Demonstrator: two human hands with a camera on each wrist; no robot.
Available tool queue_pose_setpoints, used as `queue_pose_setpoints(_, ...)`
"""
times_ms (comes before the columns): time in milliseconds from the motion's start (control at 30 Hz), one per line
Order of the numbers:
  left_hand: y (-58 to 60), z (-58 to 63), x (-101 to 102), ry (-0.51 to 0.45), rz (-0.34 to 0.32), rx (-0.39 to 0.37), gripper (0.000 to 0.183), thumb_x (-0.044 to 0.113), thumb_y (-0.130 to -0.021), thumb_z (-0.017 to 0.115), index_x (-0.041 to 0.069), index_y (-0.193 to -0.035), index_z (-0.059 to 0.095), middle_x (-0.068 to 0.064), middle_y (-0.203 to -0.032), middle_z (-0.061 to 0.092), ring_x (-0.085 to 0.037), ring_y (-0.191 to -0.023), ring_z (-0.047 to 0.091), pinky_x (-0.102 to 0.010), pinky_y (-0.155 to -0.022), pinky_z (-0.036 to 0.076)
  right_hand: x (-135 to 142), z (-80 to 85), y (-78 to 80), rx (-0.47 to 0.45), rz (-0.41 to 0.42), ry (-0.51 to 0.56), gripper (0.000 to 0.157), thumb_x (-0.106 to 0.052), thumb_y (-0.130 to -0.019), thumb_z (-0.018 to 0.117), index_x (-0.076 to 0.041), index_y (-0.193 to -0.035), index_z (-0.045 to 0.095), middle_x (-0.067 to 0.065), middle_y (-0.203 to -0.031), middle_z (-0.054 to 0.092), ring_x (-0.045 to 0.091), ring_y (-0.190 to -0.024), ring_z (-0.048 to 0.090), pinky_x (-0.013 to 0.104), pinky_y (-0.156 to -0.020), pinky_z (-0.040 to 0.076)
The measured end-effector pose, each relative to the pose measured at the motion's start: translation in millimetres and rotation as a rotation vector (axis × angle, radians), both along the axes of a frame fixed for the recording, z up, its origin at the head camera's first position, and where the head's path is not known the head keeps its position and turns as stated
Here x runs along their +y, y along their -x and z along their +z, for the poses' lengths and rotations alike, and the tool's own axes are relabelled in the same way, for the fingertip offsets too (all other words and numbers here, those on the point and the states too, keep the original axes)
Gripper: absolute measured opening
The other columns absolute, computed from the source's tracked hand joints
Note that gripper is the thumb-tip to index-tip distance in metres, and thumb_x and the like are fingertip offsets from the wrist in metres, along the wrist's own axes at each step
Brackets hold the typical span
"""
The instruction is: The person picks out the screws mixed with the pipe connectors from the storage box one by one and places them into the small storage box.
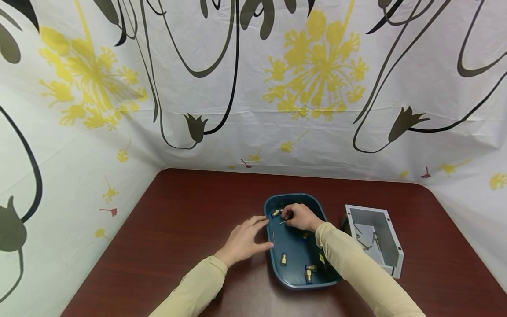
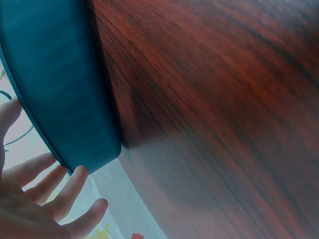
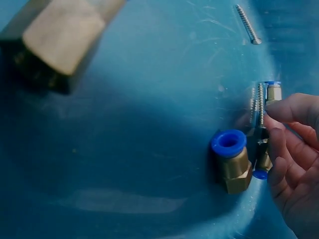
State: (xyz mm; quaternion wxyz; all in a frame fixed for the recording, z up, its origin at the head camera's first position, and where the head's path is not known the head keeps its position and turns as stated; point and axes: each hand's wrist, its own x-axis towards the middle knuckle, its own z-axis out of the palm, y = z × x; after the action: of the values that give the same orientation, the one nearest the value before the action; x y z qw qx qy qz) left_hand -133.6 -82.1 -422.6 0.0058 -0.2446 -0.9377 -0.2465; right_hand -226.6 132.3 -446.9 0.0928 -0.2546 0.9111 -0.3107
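Observation:
A blue tray holds several brass push-in fittings with blue collars. My right hand reaches into its far part, where thumb and fingers pinch a silver screw. Close by those fingertips lies one blue-collared fitting; others show partly behind the fingers. A second screw rests on the tray floor near the left wall. My left hand is spread at the tray's left side, fingertips at the rim, holding nothing. The left wrist view shows the same hand beside the tray's outer wall.
Right of the tray stands a grey open box with several screws inside. My right forearm crosses the tray's right edge, covering part of it. A patterned white cloth hangs behind the dark red-brown table.

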Motion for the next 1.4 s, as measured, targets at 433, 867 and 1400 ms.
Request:
queue_pose_setpoints(433, 1.0, -1.3, -0.5, 0.001, -0.006, 0.006, 0.063, 0.047, -0.079, 0.060, 0.012, -0.129, 0.046, -0.002, -0.131, 0.040, -0.020, -0.114, 0.041, -0.044, -0.084, 0.039, -0.8, -1.8, -5.8, -0.036, 0.004, -0.021, 0.012, 0.001, -0.075, 0.061, -0.007, -0.083, 0.063, -0.004, -0.066, 0.052, 0.010, -0.056, 0.047, 0.026, -0.053, 0.039)
queue_pose_setpoints(867, 1.2, -1.4, -1.2, -0.007, -0.006, 0.015, 0.063, 0.047, -0.079, 0.060, 0.011, -0.129, 0.046, -0.002, -0.131, 0.040, -0.020, -0.114, 0.042, -0.043, -0.084, 0.039, -0.8, -2.4, -8.8, -0.012, 0.051, -0.026, 0.014, 0.003, -0.072, 0.061, -0.007, -0.082, 0.062, -0.006, -0.062, 0.052, 0.009, -0.054, 0.047, 0.026, -0.052, 0.040)
queue_pose_setpoints(1400, 0.9, -0.9, -0.9, -0.004, -0.004, 0.015, 0.063, 0.047, -0.079, 0.060, 0.011, -0.129, 0.046, -0.002, -0.131, 0.040, -0.020, -0.114, 0.042, -0.043, -0.083, 0.039, 0.7, -2.4, -9.5, -0.051, 0.076, -0.012, 0.011, 0.001, -0.074, 0.062, -0.008, -0.080, 0.064, -0.005, -0.065, 0.053, 0.009, -0.055, 0.048, 0.026, -0.052, 0.040)
